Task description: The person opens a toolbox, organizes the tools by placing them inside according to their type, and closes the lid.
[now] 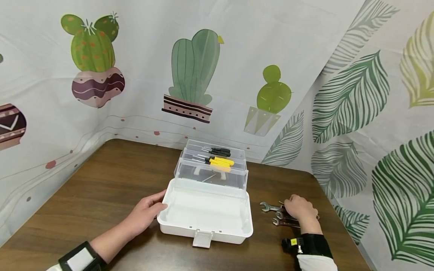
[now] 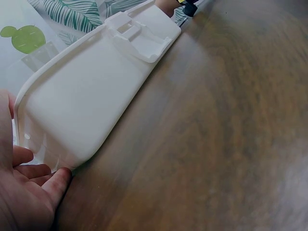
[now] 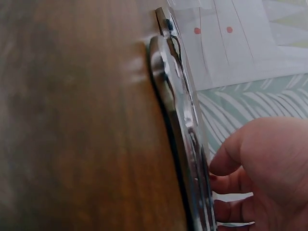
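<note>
My left grip (image 1: 146, 211) touches the left end of an open white toolbox (image 1: 207, 212) with relaxed fingers, while right of it on the brown surface (image 1: 101, 184) my right grip (image 1: 301, 210) is at some wrenches (image 1: 287, 223), whether holding one I cannot tell.

Shiny metal wrenches (image 3: 186, 125), smooth plastic toolbox (image 1: 205, 210)

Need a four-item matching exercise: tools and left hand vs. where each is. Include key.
1. black-handled screwdrivers
2. yellow-handled screwdrivers
3. silver open-ended metal wrenches
4. left hand

A. on brown wood-grain table
B. clear plastic trays, nearer screwdriver row
C. touching white rectangular plastic toolbox
D. clear plastic trays, farther screwdriver row

Pairs: 1-D; 2-B; 3-A; 4-C
</note>
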### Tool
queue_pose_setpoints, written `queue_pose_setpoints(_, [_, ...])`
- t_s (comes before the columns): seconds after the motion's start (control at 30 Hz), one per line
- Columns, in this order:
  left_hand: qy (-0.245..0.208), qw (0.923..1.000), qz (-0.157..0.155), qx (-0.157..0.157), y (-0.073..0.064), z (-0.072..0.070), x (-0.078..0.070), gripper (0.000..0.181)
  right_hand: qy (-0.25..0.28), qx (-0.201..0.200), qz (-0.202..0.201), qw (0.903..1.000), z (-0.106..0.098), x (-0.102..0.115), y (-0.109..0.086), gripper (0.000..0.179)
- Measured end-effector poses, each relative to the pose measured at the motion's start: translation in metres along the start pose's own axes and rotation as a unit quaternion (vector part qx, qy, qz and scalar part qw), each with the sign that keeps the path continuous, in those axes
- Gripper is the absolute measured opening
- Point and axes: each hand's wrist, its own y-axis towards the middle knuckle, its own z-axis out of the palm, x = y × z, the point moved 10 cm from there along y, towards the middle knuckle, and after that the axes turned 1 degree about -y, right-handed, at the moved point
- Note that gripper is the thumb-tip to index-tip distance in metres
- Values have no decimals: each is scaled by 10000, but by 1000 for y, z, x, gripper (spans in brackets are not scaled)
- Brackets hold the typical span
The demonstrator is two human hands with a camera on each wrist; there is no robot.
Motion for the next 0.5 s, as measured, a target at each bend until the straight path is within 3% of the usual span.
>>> queue_pose_setpoints(0.5, [-105,9999,51,60,0,1,0,59,115,-95,-16,9999,2,-5,5,23])
